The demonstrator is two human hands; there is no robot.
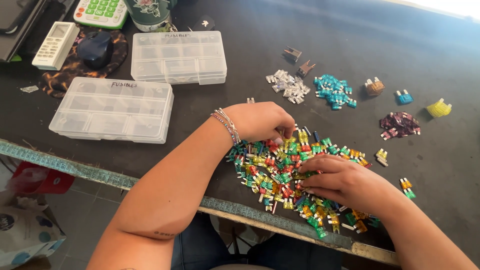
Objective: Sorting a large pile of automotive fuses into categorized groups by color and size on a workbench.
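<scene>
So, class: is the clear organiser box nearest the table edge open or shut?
Shut: the nearer clear organiser box has its lid lying flat over the compartments.

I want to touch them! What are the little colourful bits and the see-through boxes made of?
The little colourful bits: probably see-through coloured plastic with shiny metal prongs, since light passes through them. The see-through boxes: likely hard clear plastic, glossy, with dividers visible inside. The left hand and right hand rest on the pile.

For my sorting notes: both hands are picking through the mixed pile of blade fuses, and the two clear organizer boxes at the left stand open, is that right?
Not quite. In the head view the two clear organizer boxes are closed, lids down. The rest holds: the left hand and right hand are in the mixed pile of blade fuses.
</scene>
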